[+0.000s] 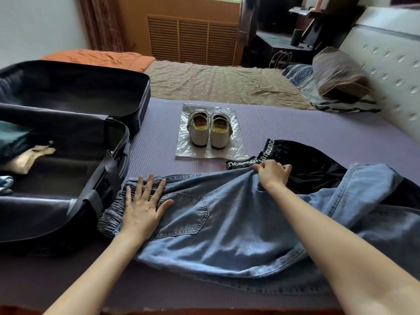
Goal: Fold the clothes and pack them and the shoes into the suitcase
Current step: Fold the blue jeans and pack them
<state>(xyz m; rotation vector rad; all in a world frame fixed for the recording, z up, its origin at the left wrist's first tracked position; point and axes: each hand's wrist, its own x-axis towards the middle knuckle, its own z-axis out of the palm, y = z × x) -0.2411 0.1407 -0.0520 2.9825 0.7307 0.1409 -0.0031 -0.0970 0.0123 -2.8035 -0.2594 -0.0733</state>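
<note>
A person leans over blue jeans [227,219] spread on a purple mat [159,142], left hand [142,208] flat with fingers spread on the elastic waistband, right hand [272,172] pinching a fold of denim. White shoes [209,130] stand on clear plastic [236,151] beyond. A black garment [302,162] shows partial lettering, "ncemen". The open suitcase [75,133] lies left.
</note>
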